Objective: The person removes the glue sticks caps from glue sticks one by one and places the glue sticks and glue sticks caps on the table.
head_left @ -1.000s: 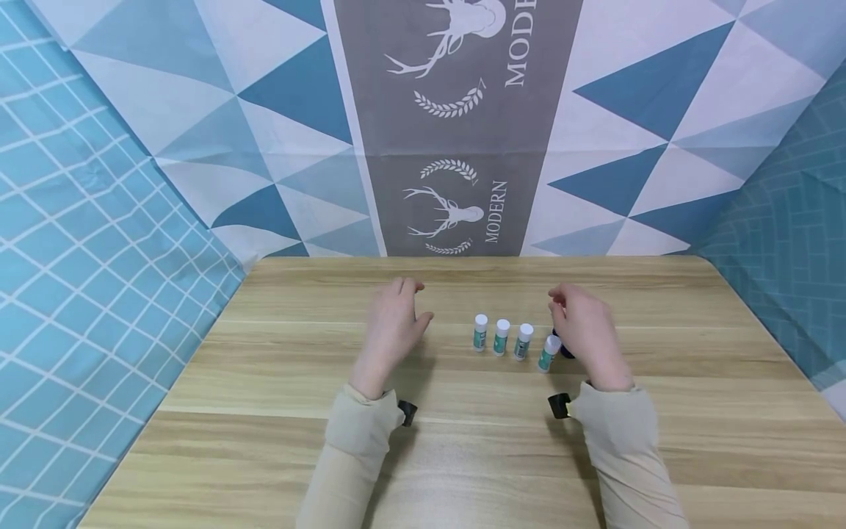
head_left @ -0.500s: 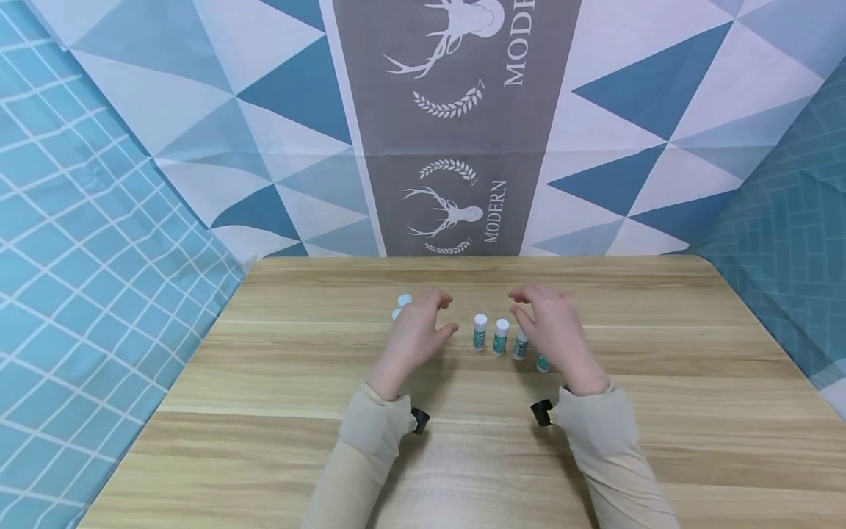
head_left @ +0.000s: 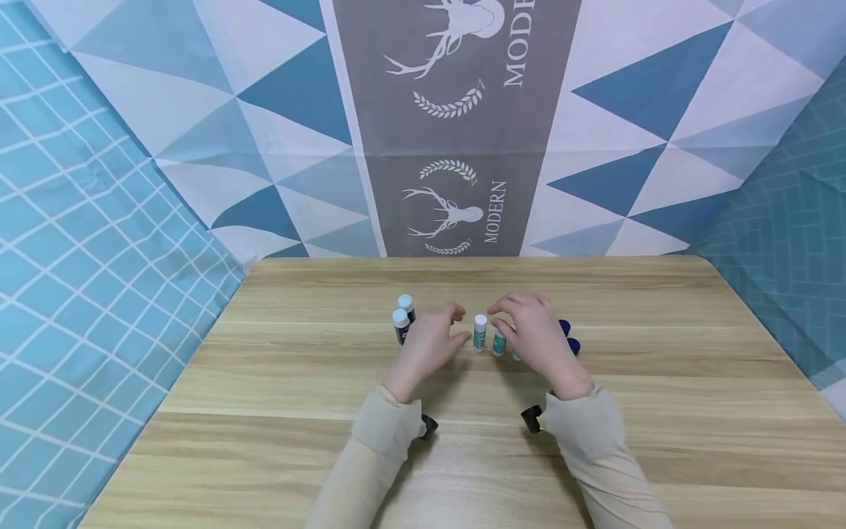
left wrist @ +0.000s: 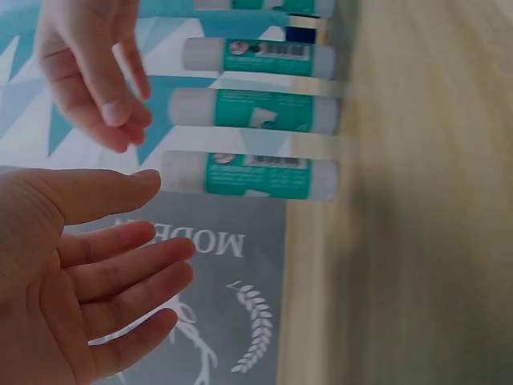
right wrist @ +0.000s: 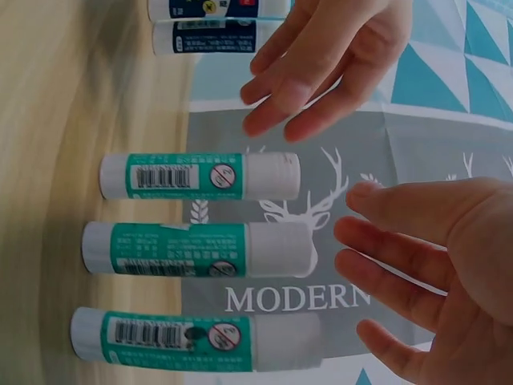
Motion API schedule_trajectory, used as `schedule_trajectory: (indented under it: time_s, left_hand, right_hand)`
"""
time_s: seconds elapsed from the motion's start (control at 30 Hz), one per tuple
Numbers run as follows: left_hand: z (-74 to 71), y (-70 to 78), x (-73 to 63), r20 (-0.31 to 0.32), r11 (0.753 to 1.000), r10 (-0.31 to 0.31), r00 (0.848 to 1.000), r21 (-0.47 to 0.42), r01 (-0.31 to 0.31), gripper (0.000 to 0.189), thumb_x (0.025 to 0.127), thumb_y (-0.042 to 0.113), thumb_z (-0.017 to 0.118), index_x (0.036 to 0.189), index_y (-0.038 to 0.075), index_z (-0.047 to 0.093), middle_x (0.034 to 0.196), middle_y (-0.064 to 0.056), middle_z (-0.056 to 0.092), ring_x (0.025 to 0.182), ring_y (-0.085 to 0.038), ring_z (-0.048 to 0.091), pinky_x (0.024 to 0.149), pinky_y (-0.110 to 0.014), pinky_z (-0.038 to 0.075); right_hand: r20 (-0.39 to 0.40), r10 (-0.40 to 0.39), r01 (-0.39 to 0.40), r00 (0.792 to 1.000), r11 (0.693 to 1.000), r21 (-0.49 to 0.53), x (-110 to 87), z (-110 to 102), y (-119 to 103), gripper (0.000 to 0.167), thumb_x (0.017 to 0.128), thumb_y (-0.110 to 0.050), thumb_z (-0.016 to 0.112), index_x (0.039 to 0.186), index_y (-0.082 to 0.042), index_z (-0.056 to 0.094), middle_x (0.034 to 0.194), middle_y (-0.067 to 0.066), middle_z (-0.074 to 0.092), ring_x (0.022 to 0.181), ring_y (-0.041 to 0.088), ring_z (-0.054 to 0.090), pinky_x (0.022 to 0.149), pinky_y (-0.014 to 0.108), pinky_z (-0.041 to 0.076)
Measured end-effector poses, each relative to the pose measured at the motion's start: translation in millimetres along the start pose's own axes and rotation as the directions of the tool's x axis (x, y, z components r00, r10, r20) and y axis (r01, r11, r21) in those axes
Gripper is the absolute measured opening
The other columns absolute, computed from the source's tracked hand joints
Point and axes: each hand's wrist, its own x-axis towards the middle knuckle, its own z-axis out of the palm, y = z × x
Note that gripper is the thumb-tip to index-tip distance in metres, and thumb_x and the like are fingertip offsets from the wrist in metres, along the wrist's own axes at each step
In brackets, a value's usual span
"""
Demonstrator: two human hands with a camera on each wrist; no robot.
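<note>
A row of green-and-white glue sticks stands upright on the table. The leftmost glue stick [head_left: 479,335] is between the two hands in the head view. My left hand [head_left: 432,339] is just left of it, fingers spread and thumb tip close to its white cap in the left wrist view. From the right, my right hand [head_left: 534,332] reaches over the row with fingers loosely bent and nothing in its grasp. Beneath it a second glue stick [head_left: 499,344] shows partly, and the others are mostly hidden. In the right wrist view three green glue sticks [right wrist: 180,249] stand before the right hand.
Two dark-blue-labelled sticks with white caps [head_left: 401,319] stand behind the left hand. Right of the right hand are two dark blue caps [head_left: 573,345]. The wooden table [head_left: 476,470] meets a patterned cloth backdrop [head_left: 456,132] at its far edge.
Both hands have moved inward towards the leftmost glue stick. The white-capped sticks at left and the dark blue caps at right have come into view from behind the hands.
</note>
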Motion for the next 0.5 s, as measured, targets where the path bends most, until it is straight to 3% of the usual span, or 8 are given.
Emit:
schedule_trajectory:
  time_s: [0.2,0.5]
  left_hand:
    - [11.0,-1.3,0.7,0.043,1.000,-0.011,0.999,-0.015,0.012,0.034,0.081,0.025,0.067,0.109,0.007,0.060,0.105,-0.005,0.067,0.095,-0.021,0.063,0.078,-0.033,0.050]
    - [21.5,-2.0,0.1,0.141,0.999,-0.030,0.990,-0.012,0.032,0.038,0.083,0.036,0.063,0.112,0.012,0.060,0.107,-0.002,0.066,0.093,-0.019,0.063,0.072,-0.032,0.051]
  right_hand:
    - [0.034,-0.030,0.030,0.999,0.999,-0.016,1.2,4.2,-2.0,0.016,0.083,-0.017,0.066,0.097,-0.010,0.068,0.101,0.003,0.066,0.101,0.025,0.059,0.096,0.050,0.035]
    - [0.115,-0.003,0.005,0.993,1.000,-0.019,2.4,11.4,-2.6,0.024,0.084,-0.017,0.065,0.106,-0.008,0.065,0.107,0.007,0.065,0.101,0.026,0.058,0.096,0.051,0.035]
